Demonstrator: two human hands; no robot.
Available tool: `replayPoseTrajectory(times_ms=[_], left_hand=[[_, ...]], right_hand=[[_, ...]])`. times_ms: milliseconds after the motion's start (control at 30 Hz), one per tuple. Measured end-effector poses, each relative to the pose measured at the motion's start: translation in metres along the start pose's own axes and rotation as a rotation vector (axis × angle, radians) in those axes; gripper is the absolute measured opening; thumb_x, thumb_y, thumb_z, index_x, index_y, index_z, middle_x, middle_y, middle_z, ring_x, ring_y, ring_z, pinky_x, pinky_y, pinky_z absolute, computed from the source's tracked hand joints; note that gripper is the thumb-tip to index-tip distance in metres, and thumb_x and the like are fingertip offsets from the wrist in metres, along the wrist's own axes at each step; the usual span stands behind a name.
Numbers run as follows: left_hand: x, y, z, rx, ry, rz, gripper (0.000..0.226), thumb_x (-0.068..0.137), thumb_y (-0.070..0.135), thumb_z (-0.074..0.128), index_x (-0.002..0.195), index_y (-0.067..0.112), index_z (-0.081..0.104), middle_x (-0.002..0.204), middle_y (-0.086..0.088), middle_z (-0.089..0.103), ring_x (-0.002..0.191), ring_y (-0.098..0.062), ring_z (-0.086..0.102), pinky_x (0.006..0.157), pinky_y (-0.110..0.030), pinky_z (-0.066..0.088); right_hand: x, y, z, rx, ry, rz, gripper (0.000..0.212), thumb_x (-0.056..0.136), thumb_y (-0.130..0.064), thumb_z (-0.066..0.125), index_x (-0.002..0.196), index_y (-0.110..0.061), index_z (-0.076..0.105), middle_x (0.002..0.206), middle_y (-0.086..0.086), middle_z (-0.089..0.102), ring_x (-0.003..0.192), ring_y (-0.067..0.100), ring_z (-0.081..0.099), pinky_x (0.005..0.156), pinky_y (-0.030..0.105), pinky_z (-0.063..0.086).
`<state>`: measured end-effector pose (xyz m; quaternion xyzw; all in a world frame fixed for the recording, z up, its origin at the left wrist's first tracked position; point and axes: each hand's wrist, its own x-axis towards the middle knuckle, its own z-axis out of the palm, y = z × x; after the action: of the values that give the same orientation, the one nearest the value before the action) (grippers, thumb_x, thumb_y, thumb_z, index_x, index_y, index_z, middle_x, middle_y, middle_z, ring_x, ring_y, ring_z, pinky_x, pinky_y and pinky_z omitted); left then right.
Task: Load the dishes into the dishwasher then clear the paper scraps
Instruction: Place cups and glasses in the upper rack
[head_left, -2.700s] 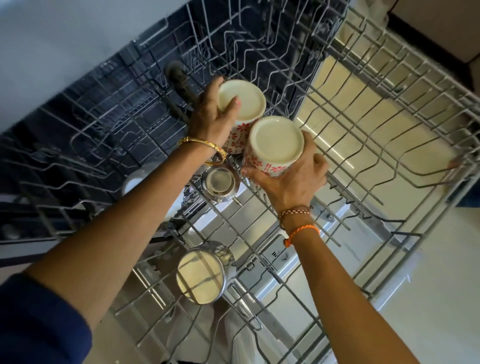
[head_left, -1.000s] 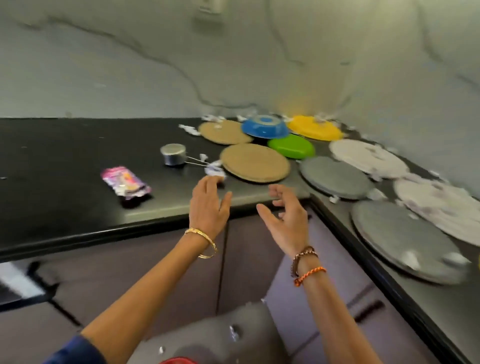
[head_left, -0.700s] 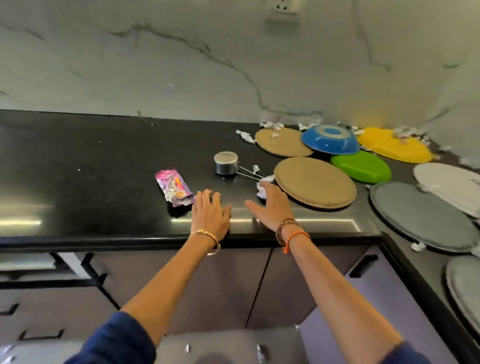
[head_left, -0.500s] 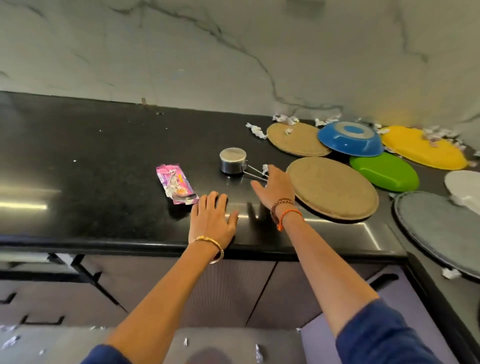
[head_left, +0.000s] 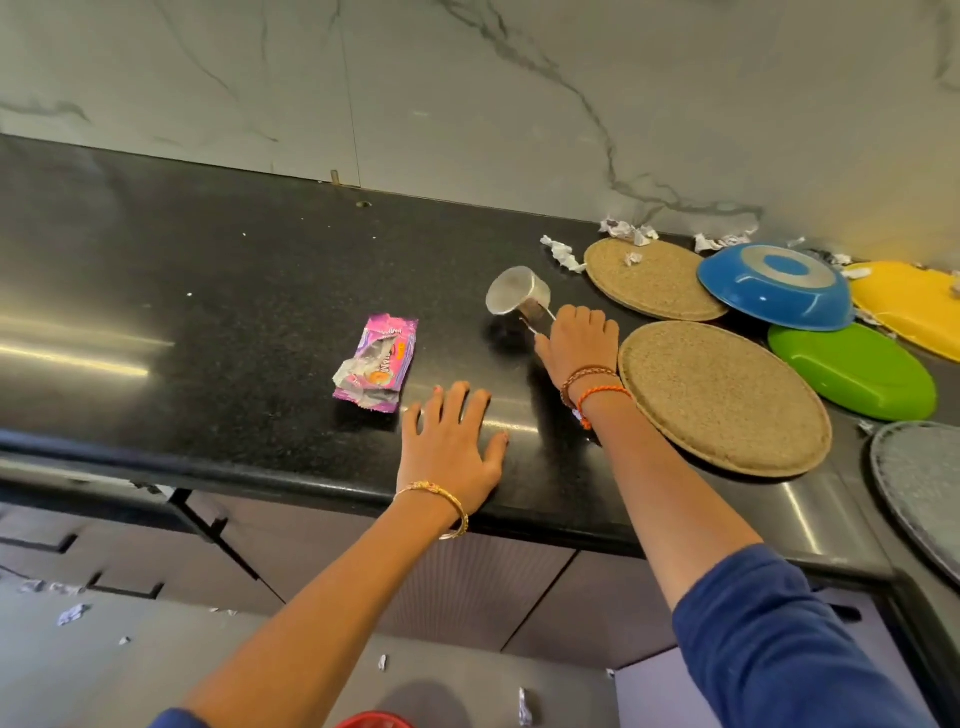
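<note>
A small steel measuring cup (head_left: 515, 297) is tilted up off the black counter (head_left: 208, 322), lifted by its wire handle. My right hand (head_left: 577, 343) grips that handle. My left hand (head_left: 453, 447) rests flat on the counter near its front edge, fingers spread. Two tan round mats (head_left: 724, 397) (head_left: 652, 278) lie to the right. Behind them a blue bowl (head_left: 776, 286) sits upside down, with a green plate (head_left: 852, 371) and a yellow plate (head_left: 909, 306) beside it. Crumpled paper scraps (head_left: 562, 253) lie along the wall near the mats.
A torn pink wrapper (head_left: 376, 362) lies on the counter left of my left hand. A grey round mat (head_left: 922, 483) shows at the right edge. Small paper scraps (head_left: 70, 613) dot the floor below the cabinets (head_left: 467, 582). A marble wall backs the counter.
I turned from the dishwasher rack to the counter. My right hand reached the steel cup's handle, gripped it and tipped the cup up. My left hand settled on the counter edge.
</note>
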<state>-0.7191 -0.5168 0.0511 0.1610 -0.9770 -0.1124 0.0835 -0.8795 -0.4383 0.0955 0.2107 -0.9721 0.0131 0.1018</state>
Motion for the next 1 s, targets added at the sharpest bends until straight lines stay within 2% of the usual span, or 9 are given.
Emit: replayPoseTrajectory(times_ms=[133,233,300,367,433,500,700,867,1000], left_hand=[[0.0,0.001,-0.002,-0.021,-0.015,-0.007,0.052,0.094,0.048,0.03,0.141,0.027,0.024,0.151,0.003,0.018,0.141,-0.021,0.014,0.114,-0.041,0.012],[0.0,0.0,-0.002,-0.017,-0.011,-0.003,0.052,0.094,0.048,0.031,0.141,0.027,0.025,0.151,0.002,0.02,0.141,-0.022,0.015,0.114,-0.041,0.012],[0.0,0.0,-0.002,-0.028,-0.012,-0.01,0.053,0.094,0.049,0.031,0.142,0.028,0.025,0.152,0.002,0.021,0.142,-0.022,0.015,0.114,-0.041,0.011],[0.001,0.0,-0.002,-0.039,-0.009,-0.016,0.053,0.095,0.049,0.03,0.142,0.027,0.027,0.153,0.001,0.022,0.142,-0.023,0.015,0.114,-0.041,0.012],[-0.001,0.001,-0.003,-0.034,-0.005,-0.006,0.052,0.095,0.048,0.031,0.142,0.025,0.029,0.152,0.0,0.025,0.141,-0.024,0.018,0.114,-0.042,0.014],[-0.001,0.001,-0.005,-0.036,0.008,0.005,0.05,0.095,0.045,0.033,0.14,0.022,0.033,0.15,-0.002,0.029,0.139,-0.025,0.022,0.113,-0.043,0.017],[-0.002,0.001,-0.003,-0.012,0.093,0.042,0.036,0.095,0.036,0.039,0.11,0.006,0.053,0.121,-0.015,0.054,0.114,-0.035,0.044,0.093,-0.044,0.035],[-0.023,-0.002,0.0,-0.219,0.305,0.163,0.025,0.093,0.015,0.045,0.096,-0.003,0.061,0.1,-0.029,0.063,0.095,-0.045,0.054,0.079,-0.048,0.04],[-0.106,0.034,0.037,-0.658,0.454,0.618,0.021,0.083,0.006,0.047,0.1,-0.002,0.055,0.102,-0.025,0.056,0.098,-0.038,0.048,0.081,-0.046,0.038]], right_hand=[[0.002,0.002,-0.013,0.021,0.085,-0.051,0.026,0.097,-0.016,0.037,0.121,-0.006,0.04,0.107,0.015,0.063,0.102,0.032,0.058,0.093,0.04,0.035],[-0.005,0.007,-0.025,0.203,0.065,0.016,0.025,0.099,-0.019,0.036,0.12,-0.007,0.04,0.106,0.018,0.064,0.099,0.035,0.06,0.083,0.038,0.041],[-0.017,0.007,-0.032,0.493,0.049,0.128,0.017,0.097,-0.019,0.039,0.111,-0.012,0.045,0.099,0.016,0.065,0.088,0.033,0.062,0.069,0.034,0.043],[-0.038,0.003,-0.039,0.944,0.038,0.286,0.009,0.095,-0.019,0.043,0.101,-0.016,0.048,0.082,0.011,0.064,0.059,0.019,0.06,0.051,0.024,0.042],[-0.07,0.0,-0.052,1.394,-0.01,0.451,0.01,0.094,-0.024,0.049,0.093,-0.015,0.052,0.055,0.0,0.053,0.036,0.005,0.041,0.037,0.017,0.03],[-0.106,0.0,-0.067,1.625,-0.021,0.553,0.018,0.091,-0.03,0.054,0.082,-0.015,0.058,0.039,-0.01,0.041,0.03,0.001,0.029,0.033,0.013,0.021],[-0.225,0.016,-0.089,1.638,0.131,0.734,0.03,0.088,-0.029,0.058,0.063,-0.013,0.056,0.046,-0.001,0.03,0.028,0.002,0.02,0.031,0.013,0.014],[-0.339,0.031,-0.089,1.483,0.542,0.795,0.04,0.089,-0.024,0.058,0.053,-0.009,0.054,0.034,-0.01,0.037,0.03,0.001,0.03,0.035,0.01,0.024],[-0.436,0.028,-0.086,1.372,1.131,0.798,0.041,0.092,-0.023,0.047,0.054,-0.008,0.054,0.034,-0.008,0.039,0.031,0.0,0.029,0.037,0.01,0.024]])
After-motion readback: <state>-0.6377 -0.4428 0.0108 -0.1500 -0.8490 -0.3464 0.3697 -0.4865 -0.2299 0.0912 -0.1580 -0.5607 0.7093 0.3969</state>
